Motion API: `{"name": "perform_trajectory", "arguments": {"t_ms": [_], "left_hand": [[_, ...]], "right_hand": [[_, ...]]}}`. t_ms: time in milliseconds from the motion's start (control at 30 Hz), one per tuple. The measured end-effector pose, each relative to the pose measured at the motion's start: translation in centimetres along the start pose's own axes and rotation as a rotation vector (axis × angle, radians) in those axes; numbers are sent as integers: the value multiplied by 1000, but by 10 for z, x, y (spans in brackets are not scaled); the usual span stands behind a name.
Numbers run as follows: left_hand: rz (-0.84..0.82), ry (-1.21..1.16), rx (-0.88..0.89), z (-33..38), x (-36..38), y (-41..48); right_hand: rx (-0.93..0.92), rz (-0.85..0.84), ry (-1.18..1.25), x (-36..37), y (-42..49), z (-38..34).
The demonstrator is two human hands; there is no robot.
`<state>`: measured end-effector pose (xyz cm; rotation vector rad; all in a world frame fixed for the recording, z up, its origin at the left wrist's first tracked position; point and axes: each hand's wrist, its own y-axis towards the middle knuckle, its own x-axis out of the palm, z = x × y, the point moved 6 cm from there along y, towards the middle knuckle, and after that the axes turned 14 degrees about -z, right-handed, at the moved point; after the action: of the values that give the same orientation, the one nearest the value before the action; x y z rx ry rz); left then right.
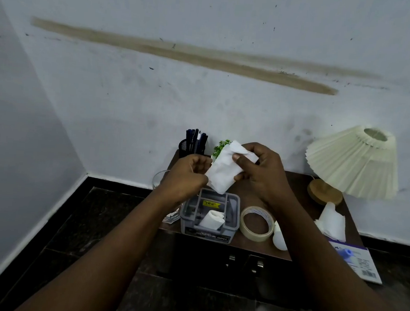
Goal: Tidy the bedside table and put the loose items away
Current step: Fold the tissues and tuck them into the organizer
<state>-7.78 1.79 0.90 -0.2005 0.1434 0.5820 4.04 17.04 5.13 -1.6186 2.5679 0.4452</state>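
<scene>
Judged partly done: a rolled tissue (pixel 211 220) lies in the grey box (pixel 206 237) near-left on the bench (pixel 294 187), the left grip (pixel 187 176) and right grip (pixel 259 174) both pinch a white tissue (pixel 222 175) above it, and the tape roll (pixel 257 223) and loose tissues (pixel 331 224) to the right are not yet put away.

Two hands: a left hand (pixel 187 176) and a right hand (pixel 259 172). Three lots of tissue: one sheet (pixel 222 171) between the hands, one roll (pixel 212 219) in the box (pixel 205 236), one heap (pixel 332 221) near the lamp (pixel 353 164). One box, one lamp, one tape (pixel 254 235), one bulb (pixel 280 242), one carton (pixel 357 263), one glass (pixel 159 178), one plant (pixel 220 146). One cup (pixel 187 146) of pens (pixel 197 136), too crowded to count. One desk (pixel 292 186) with two handles (pixel 232 259) (pixel 259 265).
</scene>
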Motion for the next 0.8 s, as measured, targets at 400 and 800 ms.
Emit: {"name": "perform_trajectory", "arguments": {"t_ms": [400,800], "left_hand": [[21,475,20,-14,2,3],[107,674,4,-20,9,9]], "right_hand": [[48,-93,-105,13,9,22],[130,-130,33,17,14,30]]}}
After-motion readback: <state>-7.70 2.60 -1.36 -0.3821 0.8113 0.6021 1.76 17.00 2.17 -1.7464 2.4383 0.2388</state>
